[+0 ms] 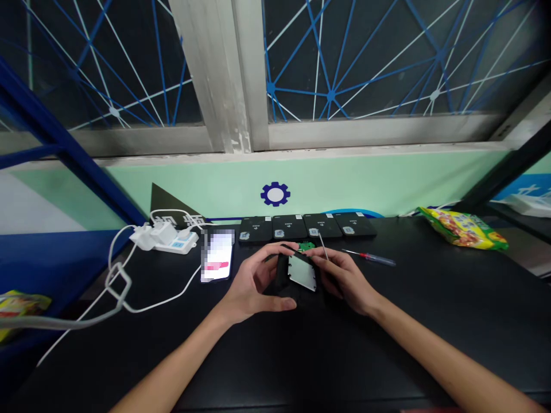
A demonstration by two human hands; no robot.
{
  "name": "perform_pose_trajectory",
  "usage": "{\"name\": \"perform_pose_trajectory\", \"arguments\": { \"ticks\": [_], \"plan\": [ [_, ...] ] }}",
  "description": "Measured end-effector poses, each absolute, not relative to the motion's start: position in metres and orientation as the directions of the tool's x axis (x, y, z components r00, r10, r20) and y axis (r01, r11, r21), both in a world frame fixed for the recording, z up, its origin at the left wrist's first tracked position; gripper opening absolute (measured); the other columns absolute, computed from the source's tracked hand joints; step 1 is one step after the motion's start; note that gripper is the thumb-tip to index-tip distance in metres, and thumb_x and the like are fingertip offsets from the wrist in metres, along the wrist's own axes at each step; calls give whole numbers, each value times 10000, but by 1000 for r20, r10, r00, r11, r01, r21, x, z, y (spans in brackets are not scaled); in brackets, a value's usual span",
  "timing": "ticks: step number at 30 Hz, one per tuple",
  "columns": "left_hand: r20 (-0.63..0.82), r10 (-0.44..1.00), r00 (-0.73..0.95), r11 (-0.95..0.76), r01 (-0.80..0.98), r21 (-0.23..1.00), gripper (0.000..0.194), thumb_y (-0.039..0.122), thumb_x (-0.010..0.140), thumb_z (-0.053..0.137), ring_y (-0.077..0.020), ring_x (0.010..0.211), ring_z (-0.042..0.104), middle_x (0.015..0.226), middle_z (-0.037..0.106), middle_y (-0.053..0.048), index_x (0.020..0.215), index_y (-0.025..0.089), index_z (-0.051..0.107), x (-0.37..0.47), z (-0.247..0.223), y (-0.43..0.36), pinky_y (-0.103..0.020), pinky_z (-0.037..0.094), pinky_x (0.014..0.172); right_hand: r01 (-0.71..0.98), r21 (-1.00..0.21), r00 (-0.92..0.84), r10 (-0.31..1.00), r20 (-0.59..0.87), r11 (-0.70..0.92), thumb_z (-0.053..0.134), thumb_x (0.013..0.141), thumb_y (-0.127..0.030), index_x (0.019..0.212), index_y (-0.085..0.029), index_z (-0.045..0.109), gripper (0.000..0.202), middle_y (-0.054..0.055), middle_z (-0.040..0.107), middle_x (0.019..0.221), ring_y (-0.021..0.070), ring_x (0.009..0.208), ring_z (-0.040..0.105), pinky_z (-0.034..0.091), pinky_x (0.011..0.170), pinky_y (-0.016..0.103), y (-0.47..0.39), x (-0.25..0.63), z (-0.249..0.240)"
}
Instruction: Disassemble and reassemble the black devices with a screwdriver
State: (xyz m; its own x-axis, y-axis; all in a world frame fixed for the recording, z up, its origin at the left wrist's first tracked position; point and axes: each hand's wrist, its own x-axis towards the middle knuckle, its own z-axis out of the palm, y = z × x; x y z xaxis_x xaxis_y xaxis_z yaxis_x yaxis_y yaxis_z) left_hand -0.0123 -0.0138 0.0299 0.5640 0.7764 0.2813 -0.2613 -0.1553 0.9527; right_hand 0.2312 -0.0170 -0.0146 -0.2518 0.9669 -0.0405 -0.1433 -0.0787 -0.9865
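Note:
My left hand (252,281) holds a small black device casing by its left side, fingers over the top edge and thumb reaching below. A silver metal plate (302,272) is set in the casing's face. At its far edge a green circuit board (306,246) shows; I cannot tell whether it is still attached. My right hand (344,275) is closed around a thin metal tool (323,246) that points up and away, its kind not clear. The right fingertips are at the casing's upper right edge. Some of the casing is hidden by my fingers.
Several flat black boxes (287,227) stand in a row along the wall. A screwdriver (376,260) lies to the right, and a yellow-green snack bag (467,228) farther right. On the left are a lit phone (220,252), a white power strip (177,243) and looping white cables (167,304).

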Motion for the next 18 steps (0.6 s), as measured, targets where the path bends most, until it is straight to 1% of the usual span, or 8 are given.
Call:
{"name": "perform_pose_trajectory", "arguments": {
  "ticks": [4,6,8,10,11,13,15,18],
  "plan": [
    [296,757,583,-286,-111,952,668,292,778,922,-423,1479,454,1572,489,-156,1399,292,676,-17,32,-15,-583,434,1174,-218,-965,-172,979,-106,-143,809,895,-518,1093,-196,806,379,-81,403,493,71,397,253,158,396,234,-14,235,-14],
    [318,753,577,-392,4,920,663,335,803,905,-427,1487,432,1562,493,-143,1424,325,670,-18,32,-16,-606,430,1172,-211,-967,-151,982,-110,-141,834,875,-516,1057,-191,827,372,-63,458,514,69,409,274,187,398,233,-14,235,-12],
    [360,737,572,-514,128,848,662,362,784,922,-428,1466,442,1533,510,-124,1404,356,689,-18,32,-17,-641,392,1193,-206,-973,-141,987,-73,-101,848,866,-512,1028,-193,841,358,-3,620,624,100,477,440,323,443,239,-15,233,-11],
    [391,714,580,-598,215,772,642,392,757,940,-431,1430,466,1515,517,-112,1360,373,720,-17,30,-17,-664,389,1185,-184,-983,-127,992,3,-21,848,870,-503,986,-197,850,328,66,761,848,179,694,639,489,609,290,-16,232,-11],
    [401,706,584,-622,240,745,618,406,753,941,-433,1416,472,1513,516,-109,1334,376,735,-17,29,-17,-667,409,1163,-158,-987,-117,992,43,24,838,880,-500,972,-200,852,314,83,790,948,220,818,686,528,712,325,-16,231,-12],
    [423,692,585,-659,273,701,583,419,742,942,-441,1411,457,1526,504,-109,1293,370,758,-15,26,-17,-662,449,1120,-81,-992,-99,990,103,96,812,908,-498,970,-210,855,298,88,807,1037,263,952,705,534,848,374,-17,230,-14],
    [452,678,580,-694,301,654,581,406,723,948,-451,1429,416,1548,488,-111,1272,357,766,-14,22,-16,-668,444,1118,-12,-991,-85,987,135,135,786,933,-496,989,-218,856,293,84,811,1055,274,980,705,522,895,393,-17,229,-17],
    [484,659,576,-730,333,597,601,376,705,954,-455,1435,393,1560,475,-116,1273,340,759,-13,18,-16,-681,436,1119,32,-988,-82,986,147,150,769,950,-496,1014,-216,852,299,82,795,1004,254,903,688,522,801,362,-18,228,-20]
  ]
}}
